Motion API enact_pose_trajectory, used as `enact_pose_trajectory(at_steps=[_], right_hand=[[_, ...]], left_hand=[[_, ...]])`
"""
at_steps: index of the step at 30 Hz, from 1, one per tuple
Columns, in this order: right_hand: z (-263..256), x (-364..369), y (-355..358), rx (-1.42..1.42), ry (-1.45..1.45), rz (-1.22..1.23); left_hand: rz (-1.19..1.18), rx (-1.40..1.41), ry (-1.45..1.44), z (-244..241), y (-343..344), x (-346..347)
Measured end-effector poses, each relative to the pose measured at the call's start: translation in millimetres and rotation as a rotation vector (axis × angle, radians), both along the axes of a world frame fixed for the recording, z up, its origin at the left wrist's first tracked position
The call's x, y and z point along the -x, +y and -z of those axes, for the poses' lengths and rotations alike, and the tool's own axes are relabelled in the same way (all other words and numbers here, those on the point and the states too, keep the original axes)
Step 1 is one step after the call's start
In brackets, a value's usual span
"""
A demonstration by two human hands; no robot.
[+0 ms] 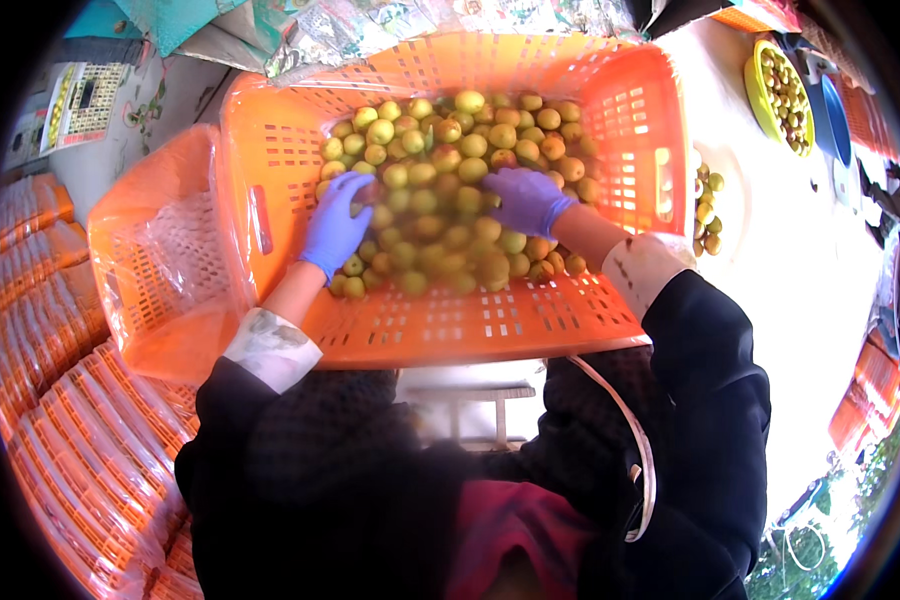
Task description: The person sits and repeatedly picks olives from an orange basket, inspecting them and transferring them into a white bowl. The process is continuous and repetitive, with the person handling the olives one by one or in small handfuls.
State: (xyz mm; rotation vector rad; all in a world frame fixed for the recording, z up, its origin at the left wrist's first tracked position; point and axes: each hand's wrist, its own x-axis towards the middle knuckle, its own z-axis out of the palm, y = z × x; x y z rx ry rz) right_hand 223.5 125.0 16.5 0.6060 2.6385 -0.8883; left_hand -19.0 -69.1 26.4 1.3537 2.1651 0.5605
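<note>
An orange plastic crate point(450, 330) stands before me, holding a heap of small round yellow-green fruits point(472, 169), some with a reddish blush. My left hand point(339, 221), in a purple-blue glove, rests at the left side of the heap; a dark reddish fruit point(367, 193) lies between its thumb and fingers, though a firm grip cannot be made out. My right hand point(525, 201), gloved alike, lies palm down on the fruits right of the middle, its fingertips pointing left. What lies under its palm is hidden. A blurred patch veils the fruits between both hands.
At the left, an orange crate with clear plastic lining point(165, 330) adjoins the full one, beside stacks of orange crates point(82, 450). To the right are more fruits point(707, 210), a yellow basin of fruit point(754, 97) and a blue basin point(836, 124). Crumpled printed sheeting point(420, 30) borders the far rim.
</note>
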Motion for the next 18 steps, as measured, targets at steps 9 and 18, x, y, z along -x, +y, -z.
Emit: enact_pose_trajectory(at_steps=[9,18], right_hand=[[-27,-5,1,0.228,-0.025,-0.006],[-52,-44,13,1.647,0.300,0.607]], left_hand=[[-0.125,0.050,-0.019,7,6,-2],[0.010,-0.362,-0.380,-31,26,-48]])
